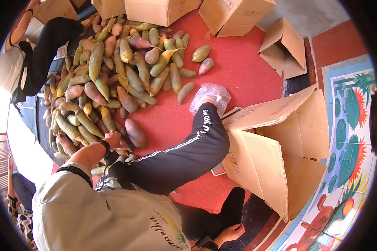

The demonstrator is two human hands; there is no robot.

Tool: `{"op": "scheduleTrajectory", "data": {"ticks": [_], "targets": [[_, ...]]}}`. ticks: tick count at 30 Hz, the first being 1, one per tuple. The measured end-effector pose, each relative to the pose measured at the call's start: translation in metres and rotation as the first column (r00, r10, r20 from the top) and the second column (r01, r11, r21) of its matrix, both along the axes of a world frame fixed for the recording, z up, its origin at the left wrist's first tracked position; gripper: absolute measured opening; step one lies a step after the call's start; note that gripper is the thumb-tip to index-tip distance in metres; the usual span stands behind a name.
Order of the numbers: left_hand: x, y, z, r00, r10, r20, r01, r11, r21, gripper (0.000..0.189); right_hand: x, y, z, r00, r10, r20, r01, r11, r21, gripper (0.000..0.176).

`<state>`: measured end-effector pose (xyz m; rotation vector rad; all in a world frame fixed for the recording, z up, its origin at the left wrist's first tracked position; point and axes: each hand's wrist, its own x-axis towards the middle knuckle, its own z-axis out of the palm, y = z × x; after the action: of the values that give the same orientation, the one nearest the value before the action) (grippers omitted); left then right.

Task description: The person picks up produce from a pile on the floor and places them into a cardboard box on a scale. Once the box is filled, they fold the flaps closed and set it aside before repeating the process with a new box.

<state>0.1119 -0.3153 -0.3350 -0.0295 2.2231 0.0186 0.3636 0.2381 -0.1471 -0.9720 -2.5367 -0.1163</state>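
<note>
A big heap of sweet potatoes (pixel 132 79), green, yellowish and pink, spreads over the red floor. At its near edge my left hand (pixel 113 139) has its fingers curled round a pinkish sweet potato (pixel 124 145), partly hidden by the hand. Just beyond lies a large pink sweet potato (pixel 135 133). Down at the lower right, my right hand (pixel 232 232) is closed beside my dark-clad foot (pixel 232 205); what its fingers hold, if anything, I cannot tell. My other foot wears a clear plastic bag (pixel 210 98) and rests between the heap and a large open carton.
The large open carton (pixel 255 154) lies on its side at my right, with a scale (pixel 218 169) partly under my leg. More cardboard boxes (pixel 234 16) line the far side. Another person (pixel 50 50) sits at the upper left. A painted tile wall (pixel 349 138) borders the right.
</note>
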Motion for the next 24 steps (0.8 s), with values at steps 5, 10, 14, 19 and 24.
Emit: {"op": "scheduleTrajectory", "data": {"ticks": [5,10,14,19,24], "targets": [[0.002,0.006,0.033,0.894,-0.444,0.058,0.447,0.892,-0.067,0.075,0.0,0.002,0.0,1.0,-0.012,0.027,0.012,1.0,0.006,0.013],[0.016,0.004,0.001,0.866,-0.485,-0.125,0.493,0.869,0.042,0.055,0.002,0.005,-0.004,0.999,0.026,0.026,-0.027,0.998,0.062,0.012],[0.019,0.012,-0.018,0.818,-0.553,-0.155,0.567,0.821,0.065,0.036,0.001,0.003,-0.002,1.0,0.01,0.028,-0.011,0.998,0.065,0.012],[0.003,0.016,-0.008,0.907,-0.393,-0.15,0.415,0.894,0.17,0.031,0.002,0.002,-0.004,1.0,0.01,0.002,-0.01,0.998,0.067,0.011],[-0.048,0.017,0.033,0.999,-0.005,0.047,-0.011,0.947,0.322,0.049,0.003,0.002,-0.004,1.0,0.021,-0.013,-0.02,0.999,0.047,0.011]]}}
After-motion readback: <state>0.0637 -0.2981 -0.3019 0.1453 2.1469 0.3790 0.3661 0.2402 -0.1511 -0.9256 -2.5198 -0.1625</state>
